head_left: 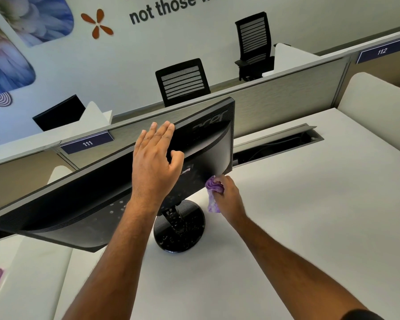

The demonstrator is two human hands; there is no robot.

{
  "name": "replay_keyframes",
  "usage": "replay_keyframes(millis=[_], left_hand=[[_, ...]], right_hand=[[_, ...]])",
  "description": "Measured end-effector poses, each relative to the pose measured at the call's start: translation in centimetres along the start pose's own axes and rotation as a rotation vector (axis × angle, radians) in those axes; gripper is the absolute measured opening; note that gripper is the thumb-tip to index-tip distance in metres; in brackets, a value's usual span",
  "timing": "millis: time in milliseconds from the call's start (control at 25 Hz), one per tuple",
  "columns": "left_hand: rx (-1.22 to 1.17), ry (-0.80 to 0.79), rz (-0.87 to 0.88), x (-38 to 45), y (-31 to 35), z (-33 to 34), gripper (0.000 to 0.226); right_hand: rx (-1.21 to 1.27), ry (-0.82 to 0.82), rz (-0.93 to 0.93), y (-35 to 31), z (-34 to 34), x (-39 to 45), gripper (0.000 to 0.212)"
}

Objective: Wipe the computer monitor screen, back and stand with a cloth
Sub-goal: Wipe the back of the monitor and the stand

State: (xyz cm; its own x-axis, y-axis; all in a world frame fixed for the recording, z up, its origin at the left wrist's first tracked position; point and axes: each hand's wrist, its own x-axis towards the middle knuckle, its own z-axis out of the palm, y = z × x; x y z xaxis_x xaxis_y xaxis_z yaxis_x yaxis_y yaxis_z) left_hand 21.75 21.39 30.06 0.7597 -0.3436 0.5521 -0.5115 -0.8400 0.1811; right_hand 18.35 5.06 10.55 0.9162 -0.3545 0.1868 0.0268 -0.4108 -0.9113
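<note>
The black monitor (83, 204) stands on the white desk with its ribbed back turned toward me; the screen side is hidden. My left hand (155, 158) lies flat on the upper back, fingers spread over the top edge. My right hand (226, 195) grips a crumpled purple cloth (213, 188) and presses it against the lower right corner of the back panel. Below, the round glossy black stand base (179, 232) and its neck carry specks of dust or droplets.
A white desk (286, 215) stretches to the right, with an open cable trough (277, 144) behind the monitor. Grey partitions labelled 111 (87, 143) and 112 run behind. Two black office chairs (183, 82) and another monitor (59, 113) stand beyond.
</note>
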Motion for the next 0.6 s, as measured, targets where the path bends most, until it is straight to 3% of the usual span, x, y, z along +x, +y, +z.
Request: replay_keyframes(millis=[120, 240, 360, 440, 600], left_hand=[[-0.004, -0.001, -0.002, -0.1, -0.1, -0.2, 0.063], [0.013, 0.007, 0.011, 0.0, -0.1, 0.0, 0.063], [0.004, 0.012, 0.004, -0.1, 0.0, 0.1, 0.063], [0.002, 0.011, 0.01, -0.2, -0.1, 0.1, 0.062], [0.001, 0.015, 0.013, -0.2, 0.0, 0.0, 0.062]], right_hand=[[0.037, 0.072, -0.043, -1.6, -1.1, 0.9, 0.027], [0.162, 0.275, -0.243, -6.4, -3.8, 2.8, 0.03], [0.154, 0.358, -0.398, -8.2, -5.4, 4.3, 0.03], [0.098, 0.312, -0.34, -6.1, -4.5, 4.3, 0.034], [0.144, 0.068, 0.094, 0.3, -2.2, 2.8, 0.032]])
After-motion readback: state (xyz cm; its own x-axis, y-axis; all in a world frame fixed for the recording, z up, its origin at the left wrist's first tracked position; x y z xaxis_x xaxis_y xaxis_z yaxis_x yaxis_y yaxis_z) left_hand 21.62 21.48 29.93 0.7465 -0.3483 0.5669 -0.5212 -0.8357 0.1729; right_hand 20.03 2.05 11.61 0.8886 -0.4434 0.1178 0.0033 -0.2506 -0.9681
